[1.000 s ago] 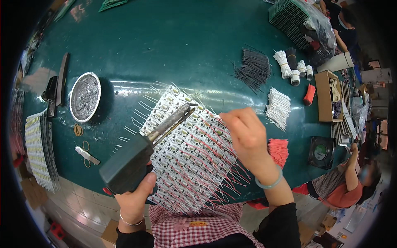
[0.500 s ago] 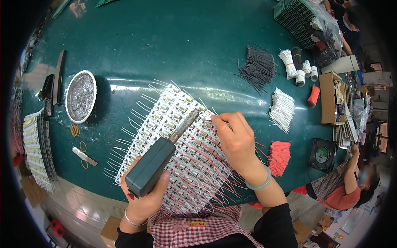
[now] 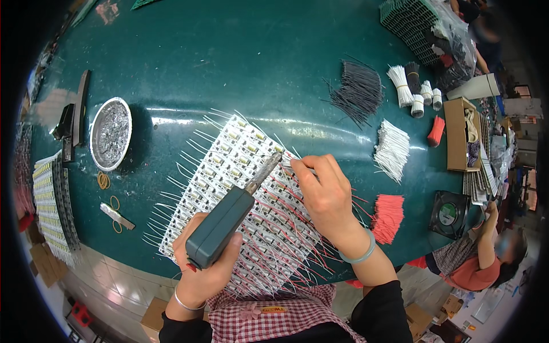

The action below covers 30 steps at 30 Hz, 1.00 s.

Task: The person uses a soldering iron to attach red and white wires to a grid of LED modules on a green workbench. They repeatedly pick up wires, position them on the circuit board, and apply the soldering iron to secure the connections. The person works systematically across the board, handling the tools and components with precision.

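Note:
A white panel of small circuit boards (image 3: pixel 197 197), with yellowish components and rows of white and red wires, lies at the table's near edge. My left hand (image 3: pixel 209 268) is wrapped round a dark green soldering gun (image 3: pixel 220 228). Its metal tip reaches up and right over the panel's upper right edge. At that edge my right hand (image 3: pixel 325 191) is closed in a pinch on a thin wire, mostly hidden by the fingertips. The tip is just left of those fingertips; whether it touches the board I cannot tell.
Right of the panel lie black wires (image 3: pixel 357 91), white wires (image 3: pixel 392 150) and red wires (image 3: pixel 389 218). A foil-lined bowl (image 3: pixel 111 134) and rubber bands (image 3: pixel 103 180) are at left. A fan (image 3: pixel 449 213) and cardboard box (image 3: pixel 457 137) stand at right, near another person (image 3: pixel 474 266).
The soldering gun in my left hand has shifted right, bringing its tip closer to my right fingertips. My right hand has stayed almost in place, still pinching.

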Each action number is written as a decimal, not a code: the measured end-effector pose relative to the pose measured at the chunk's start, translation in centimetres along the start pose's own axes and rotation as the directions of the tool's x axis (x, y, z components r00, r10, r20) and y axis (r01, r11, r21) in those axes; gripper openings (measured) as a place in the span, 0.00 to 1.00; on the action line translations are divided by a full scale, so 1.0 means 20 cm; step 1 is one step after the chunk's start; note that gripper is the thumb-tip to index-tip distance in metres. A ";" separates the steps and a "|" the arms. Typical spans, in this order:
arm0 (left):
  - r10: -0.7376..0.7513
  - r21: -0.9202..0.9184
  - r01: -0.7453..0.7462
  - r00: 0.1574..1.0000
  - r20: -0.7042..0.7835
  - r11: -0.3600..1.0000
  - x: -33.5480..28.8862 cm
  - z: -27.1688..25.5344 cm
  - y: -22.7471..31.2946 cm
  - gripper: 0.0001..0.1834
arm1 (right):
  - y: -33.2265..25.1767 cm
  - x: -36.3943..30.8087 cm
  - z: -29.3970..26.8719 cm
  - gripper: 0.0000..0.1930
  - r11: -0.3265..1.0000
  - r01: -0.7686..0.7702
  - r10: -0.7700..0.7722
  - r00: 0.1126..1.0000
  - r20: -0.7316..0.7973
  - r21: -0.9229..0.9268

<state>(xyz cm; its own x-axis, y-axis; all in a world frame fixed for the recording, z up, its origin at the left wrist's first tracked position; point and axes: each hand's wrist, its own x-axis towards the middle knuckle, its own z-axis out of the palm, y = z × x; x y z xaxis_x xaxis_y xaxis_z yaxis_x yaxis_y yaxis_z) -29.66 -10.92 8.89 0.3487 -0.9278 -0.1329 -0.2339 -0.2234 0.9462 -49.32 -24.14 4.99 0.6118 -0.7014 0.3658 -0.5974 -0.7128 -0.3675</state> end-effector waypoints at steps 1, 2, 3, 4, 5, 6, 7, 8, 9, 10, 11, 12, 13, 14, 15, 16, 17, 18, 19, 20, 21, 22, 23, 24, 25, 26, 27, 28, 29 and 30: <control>0.023 0.004 -0.023 1.000 0.001 1.000 0.00 0.00 0.00 0.13 | 0.00 0.00 0.00 0.17 1.000 0.001 -0.001 1.000 -0.001 0.000; 0.041 0.034 -0.041 0.999 0.014 0.999 0.01 0.00 0.00 0.13 | 0.00 0.00 0.00 0.17 1.000 0.002 -0.002 1.000 -0.002 0.000; 0.058 0.064 -0.059 0.998 0.027 0.996 0.01 0.00 0.00 0.12 | 0.00 0.00 0.00 0.17 1.000 0.001 -0.001 1.000 0.000 -0.002; 0.074 0.093 -0.078 0.996 0.041 0.993 0.02 0.00 0.01 0.12 | 0.00 0.00 0.00 0.17 1.000 0.000 0.000 1.000 0.002 -0.003; 0.074 0.086 -0.077 0.997 0.036 0.993 0.02 0.00 0.01 0.12 | 0.00 0.00 0.00 0.17 1.000 0.000 0.000 1.000 0.004 -0.004; 0.074 0.079 -0.076 0.997 0.031 0.994 0.02 0.01 0.00 0.12 | 0.00 0.00 0.00 0.17 1.000 -0.002 0.002 1.000 0.006 -0.005; 0.073 0.072 -0.075 0.997 0.025 0.995 0.02 0.01 0.00 0.11 | -0.01 0.00 0.00 0.17 1.000 -0.003 0.003 1.000 0.008 -0.006; 0.064 0.069 -0.065 0.998 0.023 0.995 0.02 0.01 0.00 0.11 | -0.01 0.00 0.00 0.17 1.000 -0.004 0.004 1.000 0.010 -0.007; 0.054 0.066 -0.055 0.998 0.020 0.996 0.02 0.01 0.01 0.11 | -0.01 0.00 0.00 0.17 1.000 -0.005 0.006 1.000 0.013 -0.009; 0.045 0.063 -0.046 0.999 0.018 0.997 0.02 0.01 0.01 0.11 | -0.01 0.00 0.00 0.17 1.000 -0.007 0.007 1.000 0.017 -0.011; 0.052 0.062 -0.053 0.998 0.017 0.997 0.02 0.02 0.00 0.11 | -0.01 0.00 0.00 0.17 1.000 -0.008 0.008 1.000 0.019 -0.014; 0.060 0.061 -0.061 0.998 0.017 0.996 0.02 0.02 0.00 0.10 | -0.02 0.00 0.00 0.17 1.000 -0.010 0.011 1.000 0.021 -0.016; 0.067 0.060 -0.068 0.998 0.016 0.996 0.02 0.02 0.00 0.10 | -0.02 0.00 0.00 0.17 1.000 -0.012 0.013 1.000 0.023 -0.019; 0.059 0.068 -0.060 0.998 0.019 0.996 0.02 0.02 0.00 0.10 | -0.02 0.00 0.00 0.17 1.000 -0.015 0.016 1.000 0.025 -0.023; 0.051 0.076 -0.052 0.998 0.022 0.996 0.02 0.02 0.01 0.10 | -0.02 0.00 0.00 0.17 1.000 -0.010 0.011 1.000 0.026 -0.028; 0.042 0.084 -0.044 0.999 0.024 0.995 0.02 0.02 0.02 0.10 | -0.02 0.00 0.00 0.17 0.999 -0.005 0.006 1.000 0.026 -0.033; 0.044 0.075 -0.046 0.999 0.024 0.996 0.02 0.02 0.01 0.10 | -0.02 0.00 0.00 0.17 0.999 -0.001 0.002 1.000 0.027 -0.038; 0.046 0.066 -0.047 0.999 0.024 0.997 0.02 0.02 0.00 0.10 | -0.02 0.00 0.00 0.17 0.999 0.002 -0.001 1.000 0.025 -0.046; 0.048 0.056 -0.049 0.999 0.025 0.997 0.02 0.02 0.00 0.09 | -0.02 0.00 0.00 0.17 0.999 0.005 -0.004 1.000 0.023 -0.053; 0.045 0.065 -0.046 0.999 0.026 0.997 0.02 0.02 0.00 0.09 | -0.03 0.00 0.00 0.17 0.998 0.008 -0.007 1.000 0.021 -0.060; 0.042 0.074 -0.044 0.999 0.027 0.996 0.02 0.02 0.01 0.09 | -0.03 0.00 0.00 0.17 0.998 0.011 -0.010 1.000 0.019 -0.060; 0.039 0.083 -0.041 0.999 0.028 0.996 0.02 0.02 0.01 0.09 | -0.03 0.00 0.01 0.18 0.998 0.014 -0.013 1.000 0.017 -0.060; 0.034 0.079 -0.036 0.999 0.026 0.996 0.02 0.02 0.01 0.09 | -0.03 0.00 0.01 0.18 0.998 0.017 -0.016 1.000 0.015 -0.059; 0.029 0.075 -0.031 0.999 0.025 0.997 0.02 0.02 0.02 0.09 | -0.03 0.00 0.01 0.18 0.998 0.019 -0.018 1.000 0.012 -0.058; 0.024 0.072 -0.026 0.999 0.023 0.997 0.02 0.02 0.02 0.09 | -0.03 0.00 0.01 0.18 0.998 0.021 -0.021 1.000 0.009 -0.056; 0.019 0.074 -0.020 1.000 0.023 0.997 0.02 0.02 0.02 0.09 | -0.03 0.00 0.01 0.18 0.998 0.021 -0.021 1.000 0.006 -0.058; 0.013 0.077 -0.015 1.000 0.022 0.997 0.01 0.01 0.02 0.09 | -0.02 0.00 0.01 0.17 0.998 0.020 -0.020 1.000 0.005 -0.059; 0.007 0.080 -0.009 1.000 0.021 0.997 0.01 0.01 0.01 0.10 | -0.02 0.00 0.01 0.17 0.998 0.019 -0.019 1.000 0.004 -0.060; 0.018 0.079 -0.019 1.000 0.014 0.997 0.00 0.00 0.00 0.10 | -0.02 0.00 0.01 0.17 0.998 0.018 -0.018 1.000 0.003 -0.060; 0.028 0.081 -0.028 1.000 0.003 0.996 -0.01 -0.01 0.00 0.11 | -0.02 0.00 0.01 0.17 0.998 0.017 -0.017 1.000 0.003 -0.058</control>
<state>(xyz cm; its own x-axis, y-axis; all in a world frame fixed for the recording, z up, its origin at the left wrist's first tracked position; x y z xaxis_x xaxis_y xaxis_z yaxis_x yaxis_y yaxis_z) -29.51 -10.72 8.95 0.3394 -0.9345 -0.1075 -0.3160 -0.2209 0.9227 -48.94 -23.80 5.02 0.6232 -0.6892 0.3696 -0.6159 -0.7238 -0.3110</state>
